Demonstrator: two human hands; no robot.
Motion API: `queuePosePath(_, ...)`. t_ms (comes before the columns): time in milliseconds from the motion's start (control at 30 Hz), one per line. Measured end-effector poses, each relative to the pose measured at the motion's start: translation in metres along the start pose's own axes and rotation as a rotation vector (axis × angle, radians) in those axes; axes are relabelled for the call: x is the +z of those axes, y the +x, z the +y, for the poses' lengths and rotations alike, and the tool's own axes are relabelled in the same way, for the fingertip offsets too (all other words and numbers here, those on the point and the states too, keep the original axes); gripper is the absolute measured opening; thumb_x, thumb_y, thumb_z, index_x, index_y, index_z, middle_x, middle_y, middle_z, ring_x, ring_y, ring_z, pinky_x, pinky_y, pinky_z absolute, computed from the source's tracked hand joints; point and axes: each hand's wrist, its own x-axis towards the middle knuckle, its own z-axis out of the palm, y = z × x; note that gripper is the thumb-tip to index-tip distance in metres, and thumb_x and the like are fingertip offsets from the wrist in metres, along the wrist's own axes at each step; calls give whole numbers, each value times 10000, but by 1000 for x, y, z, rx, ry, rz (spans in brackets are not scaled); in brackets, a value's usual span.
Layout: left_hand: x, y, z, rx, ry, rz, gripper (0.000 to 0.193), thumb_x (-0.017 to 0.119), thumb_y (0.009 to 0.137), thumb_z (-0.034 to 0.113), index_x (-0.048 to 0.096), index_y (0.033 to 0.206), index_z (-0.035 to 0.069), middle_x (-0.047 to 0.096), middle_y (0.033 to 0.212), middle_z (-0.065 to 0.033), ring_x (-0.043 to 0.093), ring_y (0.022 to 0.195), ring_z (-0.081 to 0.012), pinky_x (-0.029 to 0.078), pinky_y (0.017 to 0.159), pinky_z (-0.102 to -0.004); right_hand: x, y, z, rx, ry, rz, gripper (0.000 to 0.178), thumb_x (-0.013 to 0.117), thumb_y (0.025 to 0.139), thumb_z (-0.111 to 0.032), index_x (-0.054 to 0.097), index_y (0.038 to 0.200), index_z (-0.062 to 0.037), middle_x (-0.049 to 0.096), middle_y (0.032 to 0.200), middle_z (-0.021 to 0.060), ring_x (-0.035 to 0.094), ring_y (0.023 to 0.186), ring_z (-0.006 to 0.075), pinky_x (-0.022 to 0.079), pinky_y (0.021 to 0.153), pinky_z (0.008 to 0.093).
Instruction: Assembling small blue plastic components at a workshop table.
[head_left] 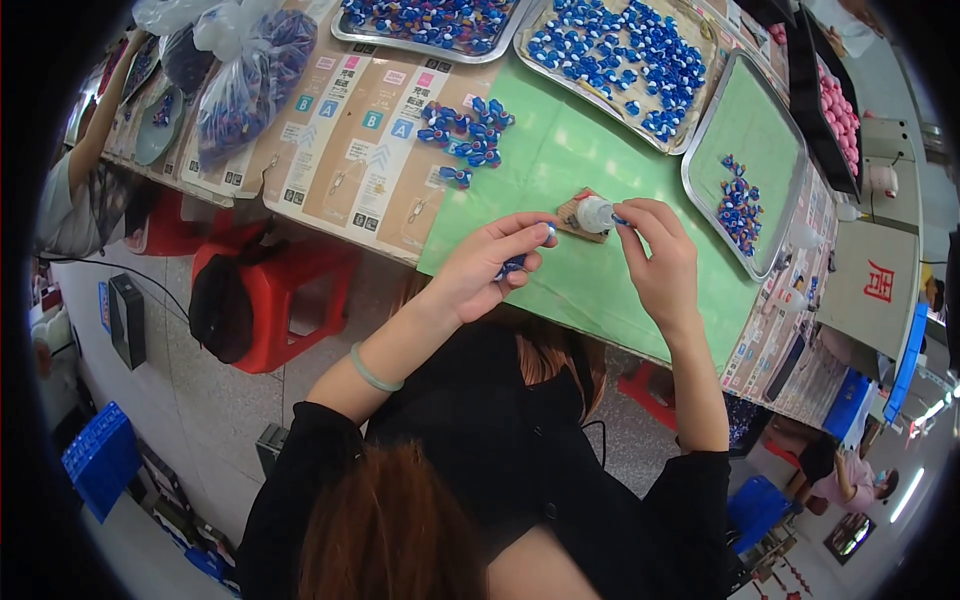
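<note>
My left hand [478, 268] is closed around a few small blue-and-white plastic pieces [513, 266], one held between thumb and forefinger. My right hand [662, 262] pinches a small blue piece [621, 218] at the end of a small translucent white bottle [594, 213]. The bottle lies tilted on a brown block [568, 212] on the green mat [500, 215]. Whether the piece touches the bottle's tip I cannot tell. Farther left, a loose cluster of blue pieces with orange-pink parts [468, 132] straddles the mat's edge.
Metal trays of blue-and-white pieces stand at the back [630, 60] and far left [430, 25]; another tray [765, 110] is at right. A black crate [835, 110] holds pink pieces. A filled plastic bag [250, 95] sits left, near another person's arm [100, 115]. Red stools [285, 300] stand below.
</note>
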Motion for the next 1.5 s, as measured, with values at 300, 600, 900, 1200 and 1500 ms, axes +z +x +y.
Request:
queuePosePath(300,21,2,-7,72,167,-32,186,550,854,90,544,1032,38,579,901,-11,465,630,-32,326,447,-147,-6,-20,-17,637,1152,-22,202,560,791,15,557,992,39,592,906,83,553,785,125,432,720,247)
queuePosePath(600,41,-10,-6,269,600,79,138,610,791,47,633,927,28,548,692,10,451,564,-27,317,457,-159,-4,-26,-37,463,795,22,164,583,774,52,596,937,39,572,900,75,564,822,128,460,731,229)
queuePosePath(900,36,-14,-9,617,948,15,156,621,760,-4,642,915,3,623,823,-40,536,684,-67,416,586,-192,5,-36,-44,360,560,128,132,607,736,48,623,865,23,614,819,102,580,736,157,461,660,248)
queuePosePath(1200,30,-27,-11,474,927,71,184,622,770,25,628,951,-4,622,816,-55,551,700,-92,428,607,-206,14,-49,-48,345,647,84,207,624,718,45,612,922,18,599,899,119,578,742,178,464,662,268)
queuePosePath(1500,-25,-12,43,918,1537,546,203,610,758,64,619,955,13,597,816,-108,572,734,-212,441,671,-296,-33,-53,13,427,371,291,257,594,753,7,573,1009,3,576,925,100,541,704,128,437,624,240)
